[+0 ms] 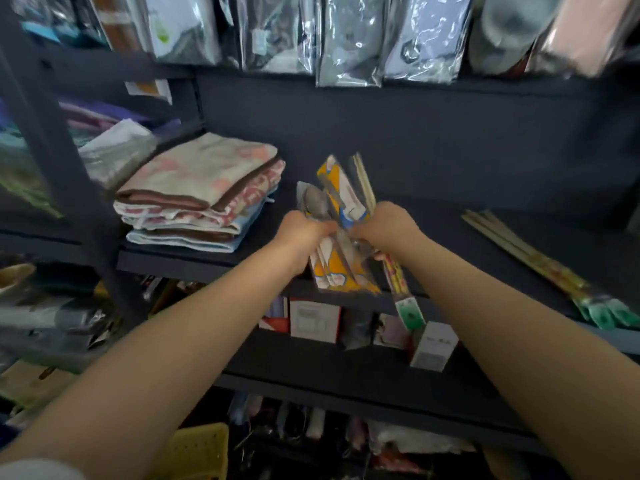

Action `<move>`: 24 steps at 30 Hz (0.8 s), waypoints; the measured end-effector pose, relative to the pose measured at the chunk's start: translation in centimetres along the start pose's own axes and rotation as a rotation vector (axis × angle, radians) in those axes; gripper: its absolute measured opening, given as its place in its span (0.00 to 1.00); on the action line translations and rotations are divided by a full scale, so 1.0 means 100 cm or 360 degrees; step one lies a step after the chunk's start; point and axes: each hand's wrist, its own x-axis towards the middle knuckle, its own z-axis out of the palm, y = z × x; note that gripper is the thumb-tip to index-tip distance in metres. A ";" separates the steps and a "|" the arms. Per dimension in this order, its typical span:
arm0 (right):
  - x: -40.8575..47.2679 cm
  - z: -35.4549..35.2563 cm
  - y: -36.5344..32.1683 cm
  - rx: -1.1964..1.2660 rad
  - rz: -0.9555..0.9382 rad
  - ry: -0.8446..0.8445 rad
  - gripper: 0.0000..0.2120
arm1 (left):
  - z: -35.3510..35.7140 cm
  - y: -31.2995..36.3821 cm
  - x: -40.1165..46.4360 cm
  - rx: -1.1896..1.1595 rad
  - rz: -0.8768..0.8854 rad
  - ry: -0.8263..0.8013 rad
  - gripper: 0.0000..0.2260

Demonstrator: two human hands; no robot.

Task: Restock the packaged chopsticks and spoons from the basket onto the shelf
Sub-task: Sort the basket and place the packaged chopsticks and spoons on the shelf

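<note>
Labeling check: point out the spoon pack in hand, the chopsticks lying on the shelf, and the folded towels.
spoon pack point(313, 202), head view, on the spoon bowl.
chopsticks on the shelf point(519, 249), head view, mid-length of the sticks.
folded towels point(204, 174), head view, top towel's face.

Shop: shelves point(346, 299) of packaged goods point(349, 39)

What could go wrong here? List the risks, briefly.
1. Both the left hand and right hand clutch a mixed bundle of packs; one chopstick pack hangs past the shelf edge and might slip out.
2. Setting the bundle down carelessly could nudge the towels or the chopsticks already lying on the shelf.
</note>
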 end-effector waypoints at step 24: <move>0.025 -0.103 0.162 -0.1154 0.0417 0.0295 0.18 | 0.079 0.001 0.026 0.1853 0.1293 -0.0991 0.21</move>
